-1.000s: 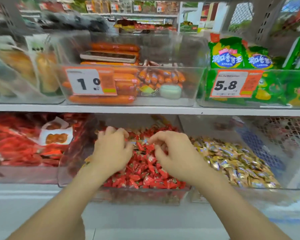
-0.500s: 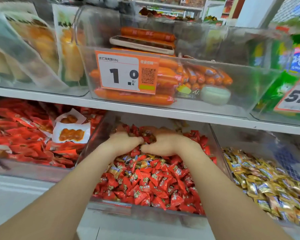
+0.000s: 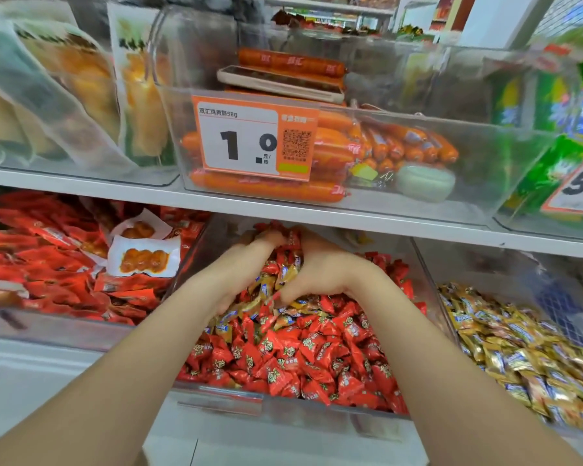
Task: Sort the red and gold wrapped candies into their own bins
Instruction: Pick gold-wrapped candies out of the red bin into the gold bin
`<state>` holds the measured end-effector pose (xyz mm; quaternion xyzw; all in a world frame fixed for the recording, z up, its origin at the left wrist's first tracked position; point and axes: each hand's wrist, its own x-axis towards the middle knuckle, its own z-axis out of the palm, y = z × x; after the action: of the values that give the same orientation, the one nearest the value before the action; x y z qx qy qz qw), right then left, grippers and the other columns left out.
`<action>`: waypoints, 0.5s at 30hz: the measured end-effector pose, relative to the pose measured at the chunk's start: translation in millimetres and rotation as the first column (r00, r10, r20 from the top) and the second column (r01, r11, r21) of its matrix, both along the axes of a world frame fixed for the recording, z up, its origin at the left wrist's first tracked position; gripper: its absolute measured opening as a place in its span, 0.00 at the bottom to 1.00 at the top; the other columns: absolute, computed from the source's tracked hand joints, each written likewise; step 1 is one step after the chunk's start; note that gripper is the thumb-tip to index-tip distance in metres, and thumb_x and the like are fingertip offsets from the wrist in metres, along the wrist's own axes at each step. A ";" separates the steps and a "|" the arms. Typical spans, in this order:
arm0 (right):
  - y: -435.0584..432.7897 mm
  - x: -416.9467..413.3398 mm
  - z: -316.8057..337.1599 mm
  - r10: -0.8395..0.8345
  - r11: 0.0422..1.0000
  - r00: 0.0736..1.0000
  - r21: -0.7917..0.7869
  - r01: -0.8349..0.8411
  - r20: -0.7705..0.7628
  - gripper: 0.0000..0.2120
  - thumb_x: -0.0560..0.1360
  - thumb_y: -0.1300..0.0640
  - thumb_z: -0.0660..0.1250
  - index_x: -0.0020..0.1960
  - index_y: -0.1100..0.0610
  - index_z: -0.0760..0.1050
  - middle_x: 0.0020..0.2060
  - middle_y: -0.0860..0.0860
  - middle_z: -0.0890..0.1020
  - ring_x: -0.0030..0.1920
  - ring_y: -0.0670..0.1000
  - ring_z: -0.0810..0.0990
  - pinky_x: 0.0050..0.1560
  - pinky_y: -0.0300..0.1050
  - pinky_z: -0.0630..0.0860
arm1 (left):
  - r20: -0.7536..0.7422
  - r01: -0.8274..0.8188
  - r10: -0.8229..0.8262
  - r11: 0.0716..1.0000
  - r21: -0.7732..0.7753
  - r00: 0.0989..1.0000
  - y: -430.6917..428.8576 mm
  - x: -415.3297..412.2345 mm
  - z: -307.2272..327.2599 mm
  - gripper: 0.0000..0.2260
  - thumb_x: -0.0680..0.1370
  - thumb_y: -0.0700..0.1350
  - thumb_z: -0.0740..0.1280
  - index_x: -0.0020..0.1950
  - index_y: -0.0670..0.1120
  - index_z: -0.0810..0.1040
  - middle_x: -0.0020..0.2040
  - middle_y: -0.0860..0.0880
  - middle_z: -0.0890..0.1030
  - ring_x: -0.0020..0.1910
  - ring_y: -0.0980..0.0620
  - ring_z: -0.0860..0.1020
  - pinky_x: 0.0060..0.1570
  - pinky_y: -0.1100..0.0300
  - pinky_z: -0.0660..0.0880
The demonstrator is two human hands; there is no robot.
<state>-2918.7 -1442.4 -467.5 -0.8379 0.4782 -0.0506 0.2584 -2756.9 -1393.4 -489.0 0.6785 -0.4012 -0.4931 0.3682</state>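
- The red foil-wrapped candies [image 3: 293, 358] filled the clear plastic middle bin [image 3: 334, 420], heaped up to its front wall.
- A cluster of gold foil-wrapped candies [image 3: 226, 326] lay mixed among them, towards the back of that bin.
- The left hand [image 3: 243, 270] and right hand [image 3: 323, 269] were side by side in that cluster. Their fingers were curled down into the pile with the tips buried, so I could not tell whether they were pinching anything.
- Right of the bin, a second clear bin [image 3: 428, 284] held only gold-wrapped candies [image 3: 519, 358].
- Left of it lay flat red snack packets [image 3: 48, 264].
- Above the bin ran a white shelf [image 3: 81, 188] carrying orange sausages [image 3: 266, 188] behind an orange price tag [image 3: 253, 139].
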 end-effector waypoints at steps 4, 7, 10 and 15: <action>20.8 -21.7 12.7 0.018 0.996 0.997 -0.089 -0.011 0.072 0.45 0.63 0.48 0.84 0.74 0.49 0.65 0.60 0.46 0.78 0.57 0.48 0.79 0.58 0.45 0.79 | 0.119 0.095 -0.083 0.991 -0.093 0.989 19.7 -2.9 9.9 0.30 0.66 0.69 0.69 0.61 0.54 0.81 0.57 0.48 0.85 0.54 0.47 0.84 0.64 0.42 0.77; 35.8 -43.0 14.5 0.067 0.987 0.992 -0.155 -0.050 0.106 0.42 0.63 0.49 0.81 0.74 0.45 0.69 0.61 0.44 0.80 0.60 0.47 0.80 0.65 0.46 0.77 | 0.262 0.304 -0.262 0.943 -0.133 0.929 42.6 -7.0 16.8 0.28 0.72 0.62 0.71 0.70 0.56 0.72 0.61 0.54 0.81 0.58 0.56 0.80 0.59 0.52 0.78; 52.0 -67.0 10.2 0.094 0.976 0.994 -0.201 -0.083 0.046 0.38 0.63 0.43 0.77 0.72 0.40 0.70 0.63 0.42 0.80 0.64 0.48 0.78 0.68 0.50 0.75 | 0.456 0.507 -0.401 0.852 -0.135 0.795 62.1 -3.7 19.8 0.33 0.75 0.54 0.76 0.76 0.64 0.64 0.62 0.56 0.80 0.53 0.57 0.82 0.58 0.53 0.80; 73.4 -88.9 12.6 0.071 0.964 0.996 -0.254 -0.083 -0.056 0.39 0.64 0.35 0.79 0.72 0.35 0.68 0.69 0.38 0.76 0.71 0.49 0.72 0.72 0.60 0.69 | 0.619 0.612 -0.395 0.770 -0.180 0.679 82.5 -5.1 17.7 0.35 0.77 0.49 0.76 0.75 0.70 0.60 0.66 0.58 0.76 0.59 0.59 0.77 0.59 0.54 0.76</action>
<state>-3007.7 -1369.1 -454.9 -0.8830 0.4407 -0.0823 0.1387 -2762.0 -1310.9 -471.3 0.5664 -0.7490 -0.2754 0.2058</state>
